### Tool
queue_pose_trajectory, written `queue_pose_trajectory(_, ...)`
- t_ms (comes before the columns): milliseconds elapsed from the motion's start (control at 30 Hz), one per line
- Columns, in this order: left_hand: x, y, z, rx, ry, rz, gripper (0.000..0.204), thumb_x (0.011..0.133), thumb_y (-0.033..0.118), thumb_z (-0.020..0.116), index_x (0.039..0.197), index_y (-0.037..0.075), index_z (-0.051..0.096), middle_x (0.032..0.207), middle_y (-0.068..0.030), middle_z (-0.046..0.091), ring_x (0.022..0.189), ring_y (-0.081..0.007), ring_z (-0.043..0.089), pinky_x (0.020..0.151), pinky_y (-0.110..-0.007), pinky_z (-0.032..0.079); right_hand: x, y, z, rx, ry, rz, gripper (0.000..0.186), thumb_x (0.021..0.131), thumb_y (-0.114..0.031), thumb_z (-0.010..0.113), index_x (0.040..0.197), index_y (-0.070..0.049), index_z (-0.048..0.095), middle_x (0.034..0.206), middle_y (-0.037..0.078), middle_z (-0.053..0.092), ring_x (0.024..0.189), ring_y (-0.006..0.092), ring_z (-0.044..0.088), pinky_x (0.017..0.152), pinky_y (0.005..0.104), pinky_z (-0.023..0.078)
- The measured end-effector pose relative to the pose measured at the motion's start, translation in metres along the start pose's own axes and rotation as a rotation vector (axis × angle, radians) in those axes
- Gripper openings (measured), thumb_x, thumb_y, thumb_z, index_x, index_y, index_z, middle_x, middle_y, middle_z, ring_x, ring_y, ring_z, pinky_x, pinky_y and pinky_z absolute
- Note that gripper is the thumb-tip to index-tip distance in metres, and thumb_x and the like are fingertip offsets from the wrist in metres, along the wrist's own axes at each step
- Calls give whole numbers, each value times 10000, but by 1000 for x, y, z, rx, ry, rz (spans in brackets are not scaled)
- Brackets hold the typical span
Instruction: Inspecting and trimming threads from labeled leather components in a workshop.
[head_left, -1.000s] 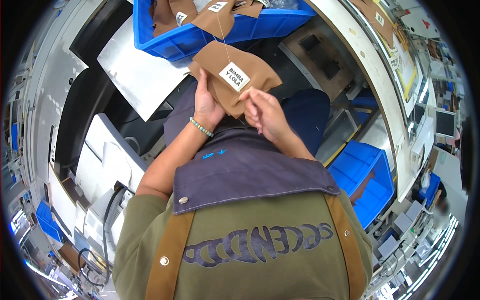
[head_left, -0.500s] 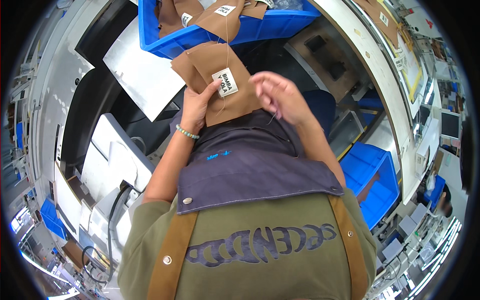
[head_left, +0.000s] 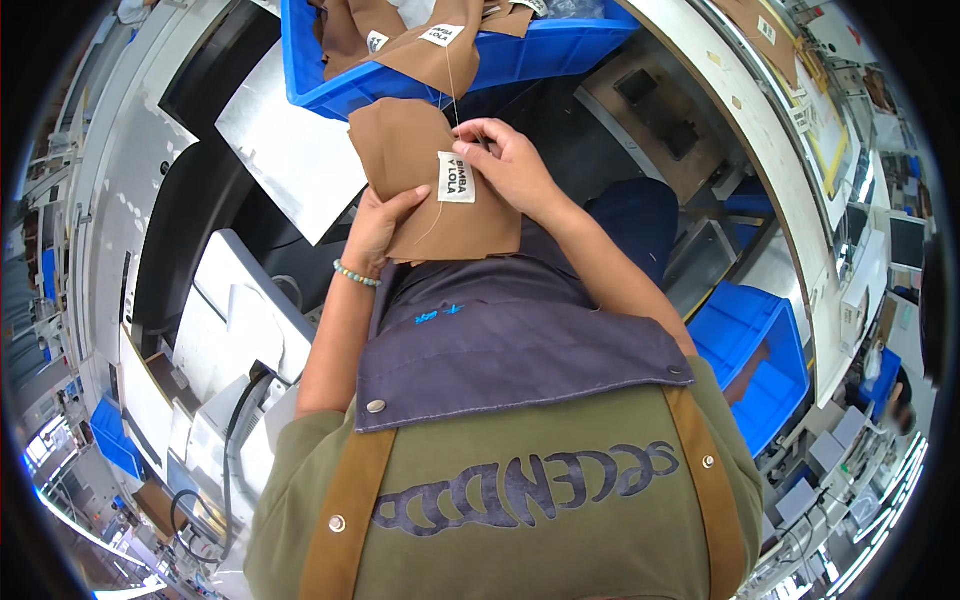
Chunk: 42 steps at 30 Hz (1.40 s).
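My left hand point(head_left: 377, 228) grips a stack of flat brown fabric pieces point(head_left: 410, 150) above my lap, its thumb lying on the top piece. A white rectangular label point(head_left: 457, 178) with dark lettering is sewn on that piece, and a loose thread end trails below it. My right hand point(head_left: 512, 170) is pinched at the label's upper corner, on a thin pale thread point(head_left: 452, 75) that runs up to another labelled brown piece point(head_left: 440, 57) in the blue bin. Whether these fingers also hold a small tool cannot be made out.
The blue bin point(head_left: 460, 72) beyond my hands holds more labelled brown pieces. On the left are a pale metal sheet point(head_left: 290, 140) and a white machine point(head_left: 235, 310). Another blue bin point(head_left: 745, 350) sits at right, below a curved worktable edge point(head_left: 770, 150).
My right hand has moved left and up, from beside the stack to the thread at the label's corner. The stack has turned slightly in my left hand.
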<state>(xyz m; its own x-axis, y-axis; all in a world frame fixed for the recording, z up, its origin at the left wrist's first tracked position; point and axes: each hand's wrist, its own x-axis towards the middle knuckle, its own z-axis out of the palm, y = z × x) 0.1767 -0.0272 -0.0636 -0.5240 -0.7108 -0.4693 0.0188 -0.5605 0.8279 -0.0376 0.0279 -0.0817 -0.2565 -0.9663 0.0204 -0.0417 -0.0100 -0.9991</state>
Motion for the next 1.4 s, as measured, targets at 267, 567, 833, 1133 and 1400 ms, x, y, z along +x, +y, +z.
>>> queue_pose_trajectory(267, -5, 22, -20, 241, -27, 62, 211, 875, 49, 589, 1042, -52, 669, 955, -51, 700, 837, -113, 641, 790, -267, 516, 31, -51, -20, -187, -3, -331, 326, 1044, -228, 444, 1176, -6, 643, 1005, 131, 628, 925, 266, 635, 856, 333, 493)
queue_pose_trajectory(567, -8, 32, -8, 351, 237, 370, 273, 957, 183, 521, 956, -58, 649, 805, -28, 653, 700, -91, 580, 642, -252, 465, 65, -41, -20, -700, -632, -136, 440, 1006, -400, 475, 1032, -18, 691, 1008, 191, 696, 973, 359, 634, 859, 433, 486)
queue_pose_trajectory(833, -10, 53, 11, 754, 126, 344, 370, 852, 249, 803, 994, -73, 686, 856, -81, 738, 731, -84, 654, 670, -257, 531, 59, -35, -51, -1010, -459, -576, 259, 950, -288, 605, 953, -29, 619, 911, 105, 612, 910, 314, 636, 775, 426, 519)
queue_pose_trajectory(1133, -8, 58, 9, 790, 249, 430, 340, 885, 240, 768, 976, -79, 696, 799, -92, 736, 696, -86, 649, 648, -260, 521, 52, -23, -58, -968, -363, -745, 212, 946, -255, 613, 911, -46, 607, 882, 87, 604, 859, 283, 634, 745, 378, 530)
queue_pose_trajectory(1400, -8, 55, 13, 788, 250, 454, 308, 914, 259, 742, 1000, -35, 704, 831, -47, 721, 706, -84, 661, 641, -236, 513, 58, -11, -63, -1122, -143, -659, 212, 957, -222, 568, 853, -57, 651, 848, 99, 658, 831, 285, 667, 715, 398, 549)
